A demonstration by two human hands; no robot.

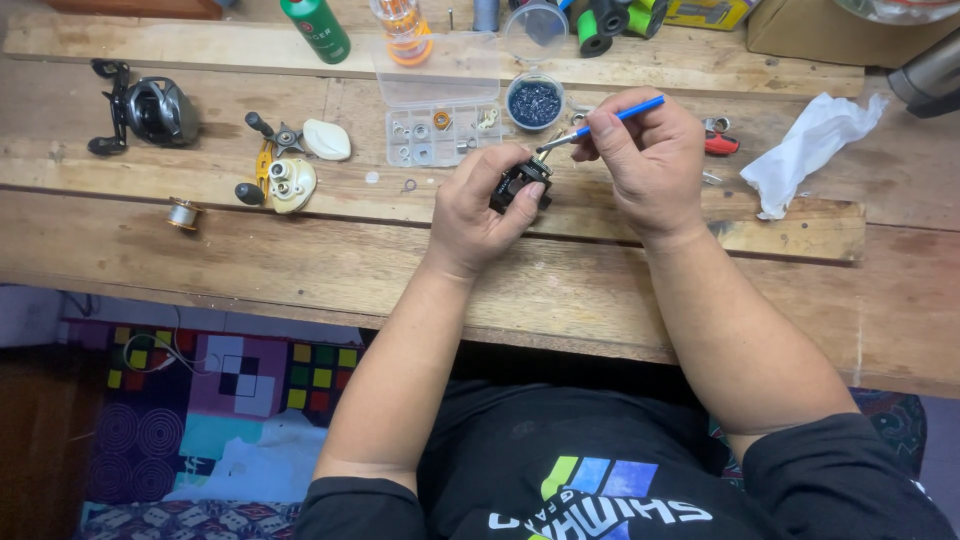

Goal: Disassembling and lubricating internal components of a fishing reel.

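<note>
My left hand grips a small black fishing reel body just above the wooden workbench. My right hand holds a thin blue-handled brush, its bristle tip touching the top of the reel body. Both hands are close together at the middle of the bench.
A clear parts box with small parts and a round cup of dark bits stand behind the hands. A black reel, a white reel side plate with handle and a spool lie left. Crumpled tissue lies right; bottles at the back.
</note>
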